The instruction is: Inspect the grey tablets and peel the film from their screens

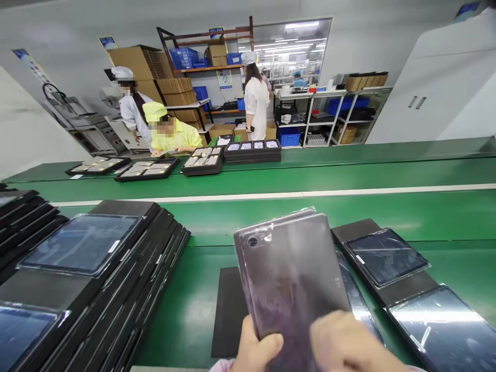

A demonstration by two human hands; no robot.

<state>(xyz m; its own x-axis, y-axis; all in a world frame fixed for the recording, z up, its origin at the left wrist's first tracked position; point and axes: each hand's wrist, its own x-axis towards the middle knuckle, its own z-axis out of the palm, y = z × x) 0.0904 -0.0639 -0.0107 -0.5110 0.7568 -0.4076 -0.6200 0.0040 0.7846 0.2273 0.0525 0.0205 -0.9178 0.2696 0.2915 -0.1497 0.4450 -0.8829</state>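
Note:
My left hand (258, 343) grips a dark grey tablet (292, 274) in clear film, its thumb pressed on the back. The tablet is tilted up, back side facing me, with the camera lens at its upper left. A second edge shows close behind it, perhaps another tablet. Blurred by motion, my right hand (349, 338) is at the tablet's lower right; whether it grips the tablet is unclear. A black tray (228, 310) lies partly hidden behind the tablet. To the right, another film-covered tablet (358, 294) is partly covered by the held one.
Stacked black trays (155, 258) stand at the left, tablets on top. At the right, a black tray (358, 232) carries two film-wrapped tablets. Across the green bench (387, 173), trays of small parts (201, 160) sit before a person in yellow (174, 135). Two people in white stand behind.

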